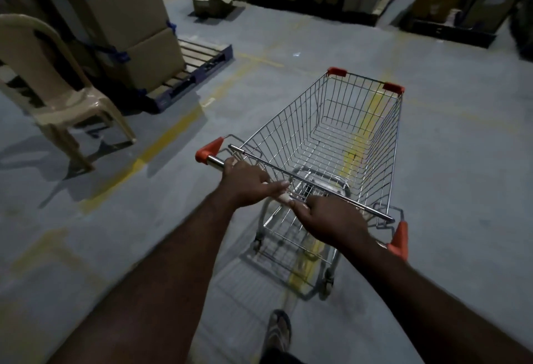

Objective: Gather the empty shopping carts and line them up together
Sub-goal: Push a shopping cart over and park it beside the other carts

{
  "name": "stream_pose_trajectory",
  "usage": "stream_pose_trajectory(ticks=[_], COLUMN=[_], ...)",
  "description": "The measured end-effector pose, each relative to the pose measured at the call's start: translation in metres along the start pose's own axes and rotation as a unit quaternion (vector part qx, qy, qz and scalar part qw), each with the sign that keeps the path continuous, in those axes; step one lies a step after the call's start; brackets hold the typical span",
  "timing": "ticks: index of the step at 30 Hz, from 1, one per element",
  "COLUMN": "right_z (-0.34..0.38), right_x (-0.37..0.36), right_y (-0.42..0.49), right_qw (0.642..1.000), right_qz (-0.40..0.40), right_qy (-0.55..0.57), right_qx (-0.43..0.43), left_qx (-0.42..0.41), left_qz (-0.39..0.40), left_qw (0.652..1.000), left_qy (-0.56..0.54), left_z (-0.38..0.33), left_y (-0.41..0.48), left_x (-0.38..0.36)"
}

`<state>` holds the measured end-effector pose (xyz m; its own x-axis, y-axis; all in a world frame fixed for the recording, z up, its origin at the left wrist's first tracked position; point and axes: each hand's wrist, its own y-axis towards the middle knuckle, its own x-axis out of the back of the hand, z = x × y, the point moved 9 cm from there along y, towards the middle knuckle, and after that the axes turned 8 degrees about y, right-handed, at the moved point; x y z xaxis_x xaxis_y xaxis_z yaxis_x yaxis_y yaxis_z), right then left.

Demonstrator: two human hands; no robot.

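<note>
And here's the silver wire shopping cart with orange corner caps [331, 138], sitting centre frame on the grey painted floor [450, 167], its basket empty and its nose pointing toward the upper right. The left grip [248, 182] is wrapping round the chrome push bar [215, 161] just inside its orange end cap. The right grip [328, 216] is clenching the same bar further right.

No other carts are showing (so the line-up spot is anyone's guess).

Trouble ahead? Both grips are sitting close together near mid-bar, so a sticky wheel could be swinging the nose left toward the blue pallet stacked with strapped cardboard boxes [202, 55] or the beige plastic chair [57, 98]. The sandalled foot [278, 332] at the bottom is sitting near the rear wheels too, and a long stride is risking a clipped toe.
</note>
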<state>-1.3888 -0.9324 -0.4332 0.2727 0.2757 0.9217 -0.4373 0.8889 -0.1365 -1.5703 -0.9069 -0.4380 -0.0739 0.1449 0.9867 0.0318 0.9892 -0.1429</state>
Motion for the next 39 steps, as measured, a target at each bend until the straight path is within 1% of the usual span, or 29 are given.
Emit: stream_pose_trajectory(ticks=[11, 15, 18, 28, 34, 39], right_z=[-0.036, -0.052, -0.065, -0.093, -0.104, -0.129], right_x=[0.03, 0.039, 0.048, 0.069, 0.083, 0.103], right_y=[0.106, 0.147, 0.18, 0.252, 0.285, 0.32], right_qw=[0.997, 0.991, 0.987, 0.964, 0.952, 0.942], right_qz=[-0.001, -0.011, -0.026, -0.063, -0.091, -0.104], right_qy=[0.023, 0.041, 0.032, 0.016, 0.021, 0.025], right_qx=[-0.078, -0.128, -0.155, -0.259, -0.293, -0.318], left_qx=[-0.066, -0.109, -0.141, -0.261, -0.316, -0.354], left_qz=[0.001, -0.004, 0.0, 0.026, 0.036, 0.041], left_qw=[0.998, 0.993, 0.989, 0.964, 0.947, 0.932], left_qy=[0.02, 0.043, 0.048, 0.049, 0.053, 0.063], left_z=[0.005, 0.007, 0.007, -0.001, -0.013, -0.034], left_y=[0.135, 0.19, 0.231, 0.33, 0.383, 0.448], left_x=[0.022, 0.027, 0.033, 0.051, 0.062, 0.067])
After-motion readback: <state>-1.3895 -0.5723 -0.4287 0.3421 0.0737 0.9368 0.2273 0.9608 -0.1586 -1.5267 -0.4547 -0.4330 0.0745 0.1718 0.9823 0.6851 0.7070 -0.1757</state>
